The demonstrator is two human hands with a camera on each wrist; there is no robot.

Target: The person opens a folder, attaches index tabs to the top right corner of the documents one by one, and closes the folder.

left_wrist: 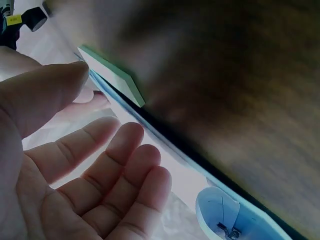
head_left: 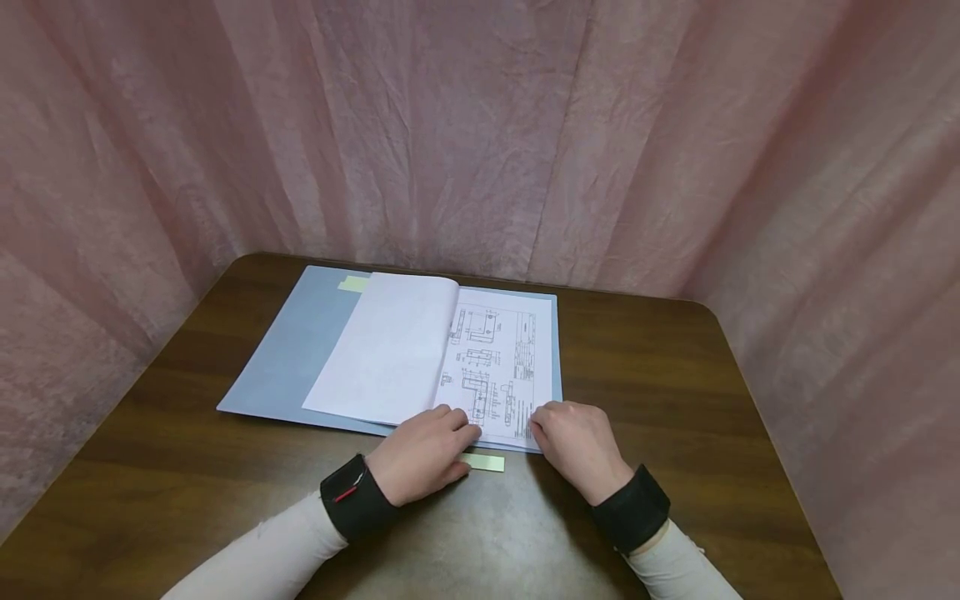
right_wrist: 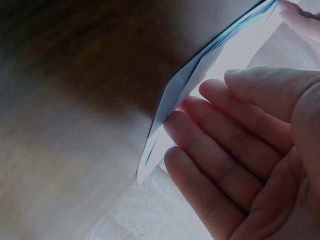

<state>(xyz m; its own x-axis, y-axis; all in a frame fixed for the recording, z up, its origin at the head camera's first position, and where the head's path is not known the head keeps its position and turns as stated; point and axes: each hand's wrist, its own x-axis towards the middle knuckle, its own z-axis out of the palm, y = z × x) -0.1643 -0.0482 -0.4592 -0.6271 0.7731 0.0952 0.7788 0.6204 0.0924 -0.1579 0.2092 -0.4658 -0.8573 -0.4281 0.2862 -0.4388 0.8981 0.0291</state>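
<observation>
A light blue folder lies open on the table, holding a stack of paper. White sheets are turned over to the left, their backs blank. On the right a sheet with technical drawings faces up. My left hand rests at the front edge of the papers, fingers loosely bent, thumb beside a pale green tab that sticks out there. My right hand lies at the sheet's front right corner. In the right wrist view its fingers are relaxed beside the page edges, thumb apart.
A brown wooden table with rounded corners carries the folder. Another pale green tab shows at the far left of the papers. Pink curtains hang around the table. Black bands circle both wrists.
</observation>
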